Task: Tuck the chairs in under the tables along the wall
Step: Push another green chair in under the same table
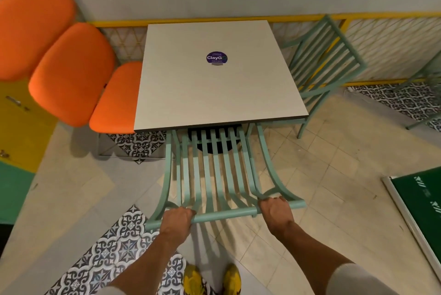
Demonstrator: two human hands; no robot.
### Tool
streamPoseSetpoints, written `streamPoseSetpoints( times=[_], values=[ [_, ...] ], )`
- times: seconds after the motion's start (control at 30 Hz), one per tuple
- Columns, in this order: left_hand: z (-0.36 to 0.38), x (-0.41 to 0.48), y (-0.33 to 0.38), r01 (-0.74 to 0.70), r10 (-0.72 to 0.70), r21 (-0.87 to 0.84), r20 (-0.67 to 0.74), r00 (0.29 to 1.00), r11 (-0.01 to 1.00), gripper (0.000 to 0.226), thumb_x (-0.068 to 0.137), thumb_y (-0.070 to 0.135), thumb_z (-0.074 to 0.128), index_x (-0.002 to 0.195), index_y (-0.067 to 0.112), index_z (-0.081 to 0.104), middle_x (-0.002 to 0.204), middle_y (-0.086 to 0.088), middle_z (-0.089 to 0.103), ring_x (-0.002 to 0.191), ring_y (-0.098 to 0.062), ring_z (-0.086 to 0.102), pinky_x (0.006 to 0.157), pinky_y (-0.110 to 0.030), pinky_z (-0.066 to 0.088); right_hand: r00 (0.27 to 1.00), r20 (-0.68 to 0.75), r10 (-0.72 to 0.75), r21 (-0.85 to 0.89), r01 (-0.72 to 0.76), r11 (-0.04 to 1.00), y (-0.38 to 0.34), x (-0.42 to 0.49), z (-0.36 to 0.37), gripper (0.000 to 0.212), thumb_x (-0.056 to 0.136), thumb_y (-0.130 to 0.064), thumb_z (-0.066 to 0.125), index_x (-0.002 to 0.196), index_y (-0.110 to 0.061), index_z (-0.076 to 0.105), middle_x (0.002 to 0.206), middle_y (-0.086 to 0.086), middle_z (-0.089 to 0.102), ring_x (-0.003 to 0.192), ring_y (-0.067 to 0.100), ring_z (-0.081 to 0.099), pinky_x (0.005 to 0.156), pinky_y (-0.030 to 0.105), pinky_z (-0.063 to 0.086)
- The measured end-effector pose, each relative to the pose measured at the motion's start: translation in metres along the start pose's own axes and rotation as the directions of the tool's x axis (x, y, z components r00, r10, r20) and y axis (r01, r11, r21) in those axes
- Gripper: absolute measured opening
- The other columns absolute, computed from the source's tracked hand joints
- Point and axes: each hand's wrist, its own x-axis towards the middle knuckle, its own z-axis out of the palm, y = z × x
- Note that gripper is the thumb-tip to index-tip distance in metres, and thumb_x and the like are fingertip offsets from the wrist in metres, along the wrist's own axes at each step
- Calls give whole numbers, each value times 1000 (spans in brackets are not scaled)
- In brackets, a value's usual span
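A mint-green slatted metal chair (214,175) stands in front of me, its seat reaching under the near edge of a square white table (202,94) set against the wall. My left hand (176,219) grips the chair's top rail at its left end. My right hand (274,208) grips the same rail nearer its right end. A purple round sticker (216,58) sits at the table's centre. A second mint-green chair (327,65) stands at the table's right side, angled against the wall railing.
Orange padded seats (71,72) line the table's left side, beside a yellow cabinet (21,113). A yellow-framed lattice railing (393,51) runs along the wall. A green board (420,204) lies at the right. Part of another green chair (427,94) shows far right. My yellow shoes (212,278) are below.
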Motion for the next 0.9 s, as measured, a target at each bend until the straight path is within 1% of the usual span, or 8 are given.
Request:
streamPoseSetpoints(
  times=[0.1,0.27,0.47,0.77,0.83,0.87,0.9],
  values=[
    [-2,0,4,7,-7,7,-9,1000,1000,36,106,29,60,141,33,62,130,2,71,118,-21,68,102,-35,51,1000,9,-2,-2,2,1000,2,0,-2,25,102,-15,67,125,-23,64,115,0,74,106,23,72,105,38,51],
    [-4,-1,10,31,-31,-18,11,999,999,35,106,30,61,140,34,63,129,2,71,117,-21,68,101,-35,51,999,36,0,-12,1,1000,7,1,-3,23,103,-18,67,126,-23,64,116,0,75,106,22,72,105,38,52],
    [-6,-3,10,37,-37,-28,10,999,999,36,106,31,61,143,34,62,127,2,72,116,-20,68,101,-34,52,997,83,-2,-54,7,999,2,-1,-12,20,103,-18,67,122,-22,65,113,1,75,103,23,73,101,38,53],
    [-9,-2,9,22,-20,-29,75,997,999,37,105,29,63,142,34,63,126,2,73,115,-19,70,102,-34,54,991,129,-25,-77,35,996,0,-3,-19,17,106,-22,64,122,-22,65,114,3,74,104,24,72,99,38,51],
    [-10,0,9,10,-6,-39,94,996,999,37,105,32,63,142,34,62,125,2,73,114,-19,70,101,-34,55,990,136,-31,-76,42,996,1,-1,-17,19,106,-25,64,125,-23,65,115,2,74,105,23,72,102,38,52],
    [-13,2,9,6,-1,-54,99,995,999,40,104,38,64,143,35,61,125,2,73,114,-19,70,101,-34,55,991,135,-25,-50,32,998,2,-1,-18,23,106,-31,64,128,-23,65,118,1,73,108,23,71,105,39,51],
    [-16,3,8,7,3,-80,117,993,997,49,101,47,67,147,34,56,127,1,72,115,-21,70,102,-35,55,989,145,-13,-15,15,1000,2,1,-19,36,104,-41,66,136,-24,62,125,1,72,115,24,69,111,42,47]
  ],
)
